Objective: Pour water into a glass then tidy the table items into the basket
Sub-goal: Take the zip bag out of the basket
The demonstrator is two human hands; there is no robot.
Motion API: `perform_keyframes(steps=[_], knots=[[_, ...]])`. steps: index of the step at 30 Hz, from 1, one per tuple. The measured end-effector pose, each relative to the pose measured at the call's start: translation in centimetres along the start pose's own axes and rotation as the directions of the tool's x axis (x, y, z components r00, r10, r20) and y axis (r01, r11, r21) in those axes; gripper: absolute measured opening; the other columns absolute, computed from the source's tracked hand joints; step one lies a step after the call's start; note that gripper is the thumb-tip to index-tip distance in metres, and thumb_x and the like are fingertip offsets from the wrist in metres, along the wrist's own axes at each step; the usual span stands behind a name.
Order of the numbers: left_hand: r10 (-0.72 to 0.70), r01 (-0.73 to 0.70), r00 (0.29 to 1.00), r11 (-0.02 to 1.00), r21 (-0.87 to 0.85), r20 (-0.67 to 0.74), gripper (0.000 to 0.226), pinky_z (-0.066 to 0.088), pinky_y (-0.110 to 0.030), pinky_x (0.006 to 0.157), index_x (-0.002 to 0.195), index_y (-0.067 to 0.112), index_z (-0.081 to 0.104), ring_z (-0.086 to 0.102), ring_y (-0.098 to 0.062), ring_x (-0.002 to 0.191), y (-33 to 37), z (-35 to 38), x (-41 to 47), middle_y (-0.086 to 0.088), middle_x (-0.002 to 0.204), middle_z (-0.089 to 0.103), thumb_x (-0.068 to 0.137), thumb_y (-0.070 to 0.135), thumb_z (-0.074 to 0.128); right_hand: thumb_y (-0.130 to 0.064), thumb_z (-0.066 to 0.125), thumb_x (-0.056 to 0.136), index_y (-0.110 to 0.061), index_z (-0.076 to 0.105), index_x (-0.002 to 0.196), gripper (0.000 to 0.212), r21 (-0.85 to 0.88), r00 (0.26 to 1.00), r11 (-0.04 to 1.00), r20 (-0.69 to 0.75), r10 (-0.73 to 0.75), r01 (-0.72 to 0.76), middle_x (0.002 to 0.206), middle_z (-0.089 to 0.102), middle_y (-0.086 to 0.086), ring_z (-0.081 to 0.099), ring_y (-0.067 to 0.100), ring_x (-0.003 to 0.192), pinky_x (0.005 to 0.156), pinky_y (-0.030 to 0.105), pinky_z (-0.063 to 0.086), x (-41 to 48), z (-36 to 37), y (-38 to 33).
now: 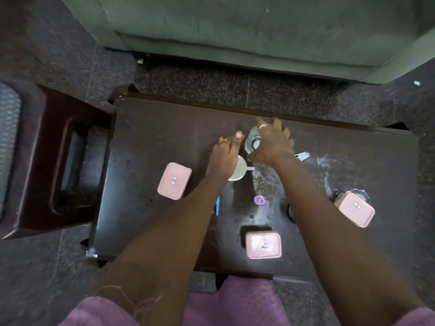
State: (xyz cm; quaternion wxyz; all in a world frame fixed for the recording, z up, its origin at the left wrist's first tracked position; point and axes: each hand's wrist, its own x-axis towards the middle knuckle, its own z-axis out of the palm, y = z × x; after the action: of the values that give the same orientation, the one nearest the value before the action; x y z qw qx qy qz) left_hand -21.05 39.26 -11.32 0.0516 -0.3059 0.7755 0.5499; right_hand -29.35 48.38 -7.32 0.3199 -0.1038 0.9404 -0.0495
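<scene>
The dark surface is carrying three pink lidded boxes, one on the left, one near the front edge, one on the right. No basket is showing. At the far middle the right hand is closing around a clear bottle, tipping it toward the white cup that the left hand is steadying; no stream is visible. A small purple cap is lying nearby. Pouring well probably means keeping the mouth over the rim and tilting slowly.

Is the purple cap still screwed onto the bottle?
No, the purple cap lies on the table, apart from the bottle under the right hand.
</scene>
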Motion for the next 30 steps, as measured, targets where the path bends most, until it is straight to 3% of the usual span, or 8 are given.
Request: perform_keyframes(steps=[4,8,12,16,21,25,28,30], knots=[[0.064,-0.067,0.995,0.997,-0.040,-0.080,0.040,0.045,-0.040,0.099,0.113,0.006,0.067,0.060,-0.032,0.111,-0.5,-3.7,-0.7,-0.016,0.114,0.069,0.100,0.027,0.035,-0.024,0.073,0.074,-0.020,0.035,0.139,0.076,0.013,0.986,0.996,-0.143,-0.081,0.084,0.154,0.016,0.011,0.017,0.038,0.140,0.111,0.051,0.025,-1.3,0.0,-4.8],[0.093,-0.115,0.965,0.990,-0.076,-0.246,0.044,0.044,-0.038,0.097,0.107,0.000,0.067,0.062,-0.032,0.105,-2.0,-10.0,-1.8,-0.018,0.107,0.070,0.095,0.029,0.036,-0.008,0.058,0.085,-0.006,0.049,0.127,0.043,0.010,0.952,0.967,-0.176,-0.249,0.254,0.145,0.036,0.014,0.037,0.037,0.130,0.106,0.047,0.036,-3.2,0.7,-12.9],[0.074,-0.123,0.916,0.987,-0.101,-0.394,0.048,0.043,-0.033,0.100,0.115,0.006,0.065,0.059,-0.024,0.113,-3.9,-17.8,-2.1,-0.012,0.117,0.068,0.094,0.033,0.032,-0.004,0.057,0.084,-0.006,0.055,0.118,0.034,0.054,0.908,0.924,-0.214,-0.360,0.379,0.127,0.055,0.018,0.053,0.039,0.116,0.095,0.045,0.046,-5.4,1.4,-21.4],[-0.034,-0.116,0.806,0.970,-0.213,-0.591,0.052,0.044,-0.026,0.099,0.114,0.012,0.067,0.061,-0.017,0.110,-5.9,-27.2,-2.5,-0.006,0.114,0.069,0.092,0.042,0.030,-0.008,0.057,0.082,-0.014,0.059,0.113,0.032,0.103,0.851,0.857,-0.230,-0.473,0.504,0.120,0.062,0.014,0.057,0.036,0.110,0.088,0.042,0.049,-7.6,2.3,-30.5],[-0.213,-0.100,0.609,0.935,-0.340,-0.764,0.039,0.042,-0.026,0.094,0.115,0.009,0.065,0.059,-0.024,0.112,-7.4,-37.2,-2.3,-0.011,0.118,0.067,0.100,0.032,0.037,-0.008,0.052,0.083,-0.011,0.064,0.104,0.025,0.138,0.745,0.737,-0.239,-0.623,0.661,0.108,0.067,0.016,0.062,0.034,0.102,0.083,0.039,0.052,-9.3,4.5,-41.7],[-0.435,-0.035,0.560,0.838,-0.545,-0.705,0.044,0.033,-0.025,0.099,0.131,0.019,0.052,0.048,-0.016,0.124,-9.4,-42.0,-1.2,-0.003,0.137,0.053,0.100,0.041,0.030,-0.001,0.053,0.084,-0.004,0.062,0.113,0.030,0.126,0.708,0.698,-0.160,-0.687,0.705,0.119,0.063,0.016,0.059,0.030,0.109,0.088,0.031,0.044,-8.8,7.0,-49.2],[-0.676,0.002,0.482,0.637,-0.771,-0.557,0.047,0.034,-0.034,0.106,0.135,0.013,0.047,0.046,-0.025,0.127,-10.6,-44.1,0.2,-0.010,0.141,0.048,0.100,0.039,0.029,-0.004,0.057,0.083,0.001,0.063,0.109,0.027,0.228,0.787,0.756,-0.097,-0.609,0.613,0.116,0.065,0.016,0.057,0.028,0.109,0.083,0.026,0.041,-7.7,8.3,-52.6],[-0.739,0.032,0.460,0.567,-0.823,-0.492,0.049,0.037,-0.041,0.108,0.135,0.009,0.047,0.048,-0.030,0.125,-11.4,-45.1,1.1,-0.014,0.140,0.048,0.100,0.038,0.029,-0.005,0.059,0.083,0.003,0.063,0.108,0.027,0.317,0.848,0.800,-0.027,-0.529,0.509,0.115,0.065,0.017,0.058,0.029,0.109,0.086,0.028,0.042,-6.7,9.2,-54.4]])
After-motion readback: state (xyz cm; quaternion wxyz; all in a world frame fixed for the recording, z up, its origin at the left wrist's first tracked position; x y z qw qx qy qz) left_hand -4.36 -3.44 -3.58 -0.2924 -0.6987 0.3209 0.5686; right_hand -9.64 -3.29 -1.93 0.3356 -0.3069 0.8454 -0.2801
